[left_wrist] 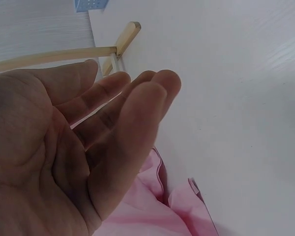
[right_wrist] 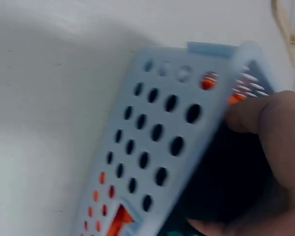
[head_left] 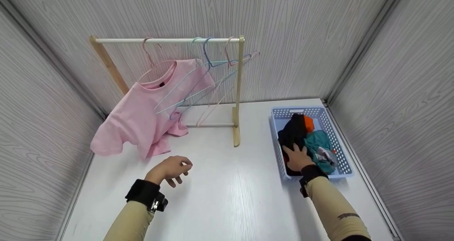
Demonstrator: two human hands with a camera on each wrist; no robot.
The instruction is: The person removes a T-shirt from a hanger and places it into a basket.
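My right hand (head_left: 298, 157) reaches into the light-blue basket (head_left: 337, 141) and rests on a black garment (head_left: 293, 129), its fingers spread over the cloth. In the right wrist view, dark cloth (right_wrist: 226, 162) lies between the thumb and a fingertip. Beside the black garment is a crumpled teal garment (head_left: 315, 141), with a greyish patterned piece on it. My left hand (head_left: 172, 168) hovers over the white table, loosely curved and holding nothing. Just beyond it hangs a pink T-shirt (head_left: 142, 110) on a pink hanger; its lower edge (left_wrist: 187, 206) shows beneath the left hand.
A small clothes rack with a white rail (head_left: 173, 40) and wooden posts (head_left: 239, 78) stands at the back left of the table (head_left: 227, 188). Several hangers without clothes, blue and pink ones (head_left: 212, 108), hang at its right end. Orange cloth (head_left: 309, 123) lies in the basket. Grey wood-patterned walls enclose the table.
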